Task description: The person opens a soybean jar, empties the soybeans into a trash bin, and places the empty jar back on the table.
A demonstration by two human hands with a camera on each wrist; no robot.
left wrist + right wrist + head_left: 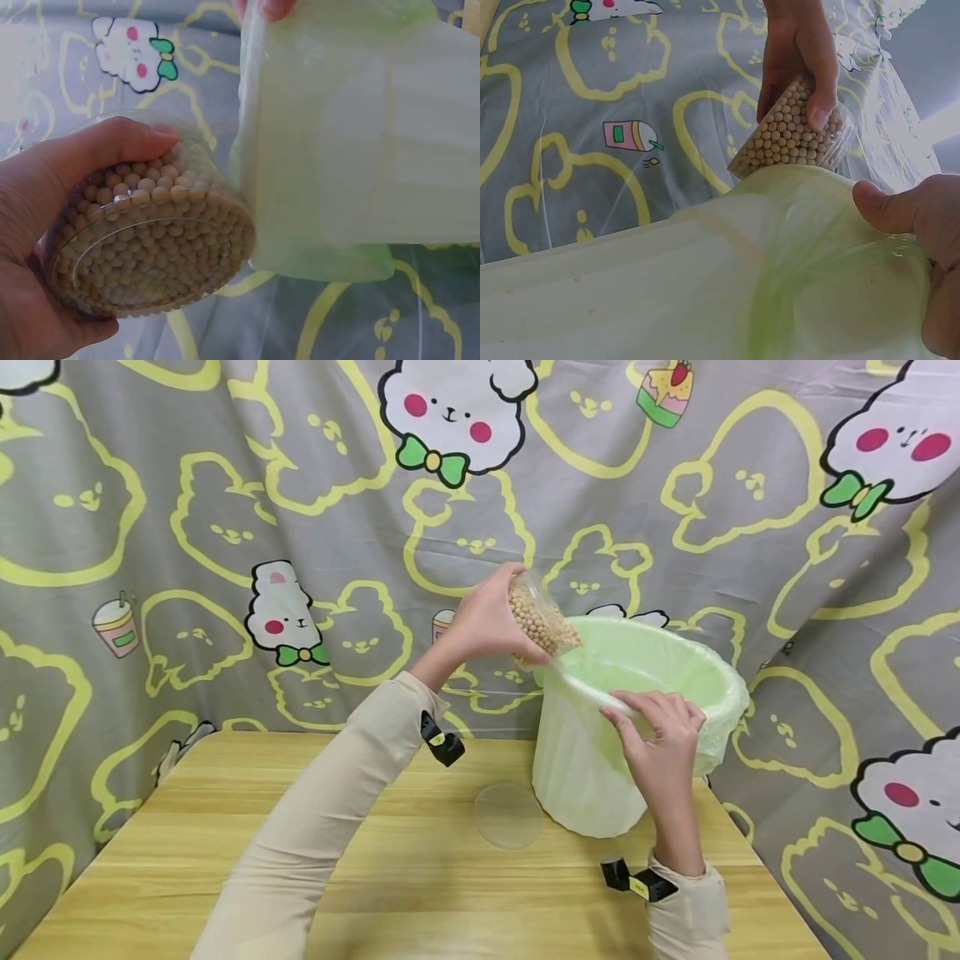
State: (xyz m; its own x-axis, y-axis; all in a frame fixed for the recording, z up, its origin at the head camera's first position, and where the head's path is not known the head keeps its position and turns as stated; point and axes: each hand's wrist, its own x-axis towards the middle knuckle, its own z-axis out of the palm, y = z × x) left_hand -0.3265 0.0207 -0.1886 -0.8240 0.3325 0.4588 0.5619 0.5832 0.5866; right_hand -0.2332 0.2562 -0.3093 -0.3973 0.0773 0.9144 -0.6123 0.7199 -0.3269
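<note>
My left hand (pixel 491 618) grips a clear plastic jar (pixel 150 225) full of small round beige beads (pixel 536 622). The jar is tipped on its side, its mouth over the left rim of a white bin (pixel 585 760). A pale green plastic liner (pixel 645 656) is spread inside the bin and folded over its rim. My right hand (pixel 663 735) pinches the near rim of the bin together with the liner, thumb outside in the right wrist view. Seen from the left wrist, the jar's round base (pixel 157 262) faces the camera, beads packed against it.
A round clear lid (pixel 508 815) lies flat on the wooden table (pixel 420 868), left of the bin's foot. Behind the table hangs a grey curtain (pixel 360 543) printed with cartoon animals. Black camera straps sit on both wrists.
</note>
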